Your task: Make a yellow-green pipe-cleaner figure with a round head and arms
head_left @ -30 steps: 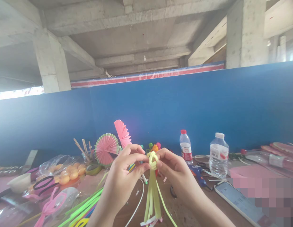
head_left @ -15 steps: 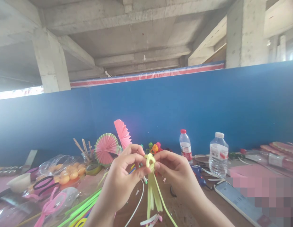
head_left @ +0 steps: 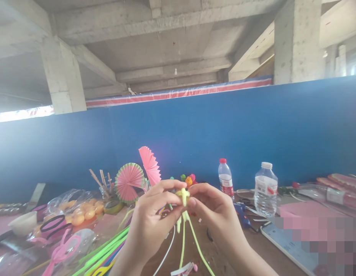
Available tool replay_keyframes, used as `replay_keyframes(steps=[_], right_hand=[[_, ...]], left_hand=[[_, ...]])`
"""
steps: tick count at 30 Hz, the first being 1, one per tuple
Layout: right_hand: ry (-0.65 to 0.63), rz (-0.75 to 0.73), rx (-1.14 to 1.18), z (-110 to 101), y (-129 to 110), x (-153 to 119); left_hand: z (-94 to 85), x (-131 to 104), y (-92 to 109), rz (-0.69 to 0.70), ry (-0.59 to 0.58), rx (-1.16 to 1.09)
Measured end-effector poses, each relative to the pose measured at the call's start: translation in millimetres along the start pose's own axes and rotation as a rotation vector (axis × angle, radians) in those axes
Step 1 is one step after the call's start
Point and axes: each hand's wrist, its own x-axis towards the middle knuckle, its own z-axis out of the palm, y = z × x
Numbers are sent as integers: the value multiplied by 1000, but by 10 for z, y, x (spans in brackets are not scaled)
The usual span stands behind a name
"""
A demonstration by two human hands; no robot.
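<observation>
A small knotted piece of pale yellow cord (head_left: 183,196) is held up in front of me, above the table. The fingertips of my left hand (head_left: 155,216) pinch it from the left. On its other side, the thumb and index finger of my right hand (head_left: 219,212) close on its edge. Two thin yellow strands (head_left: 197,242) hang from the knot toward the table, with short thicker ends just under it. My fingers hide part of the knot.
Bright green strips (head_left: 105,251) lie left of my forearm. Pink folded paper fans (head_left: 130,181) stand behind. Two bottles, one red-capped (head_left: 225,179) and one white-capped (head_left: 265,189), stand right, near a blue glue gun (head_left: 241,216) and a phone (head_left: 287,245). Bagged orange balls (head_left: 82,214) sit left.
The knotted piece has turned between my fingers: its open loop faced me before, and now a narrower side shows. The wide hanging strips have swung mostly out of sight.
</observation>
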Motion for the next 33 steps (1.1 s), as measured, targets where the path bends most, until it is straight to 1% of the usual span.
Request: replay_keyframes(steps=[3, 6, 11, 14, 17, 21, 24, 26, 29, 33], right_hand=[[-12, -50, -23, -11, -20, -5], [-29, -91, -80, -24, -33, -7], [-42, -158, -118, -33, -32, -24], [-66, -166, -126, -43, -61, -44], [-115, -116, -112, -72, -122, -52], [-143, -44, -139, -128, -200, -23], [-167, 2, -217, -162, -227, 1], [-196, 44, -220, -179, -234, 3], [-238, 87, -226, -194, -251, -15], [-232, 119, -318, -190, -291, -38]], left_hand=[[2, -3, 8, 139, -20, 101], [6, 2, 22, 229, -21, 126], [8, 1, 48, 264, -14, 87], [13, -11, 51, 279, -8, 60], [29, -31, 33, 312, 23, 73], [42, -56, -5, 405, 87, 214], [46, -58, -22, 444, 52, 278], [50, -56, -26, 468, 34, 299], [55, -60, -20, 456, 24, 344], [56, -68, 15, 391, -20, 363]])
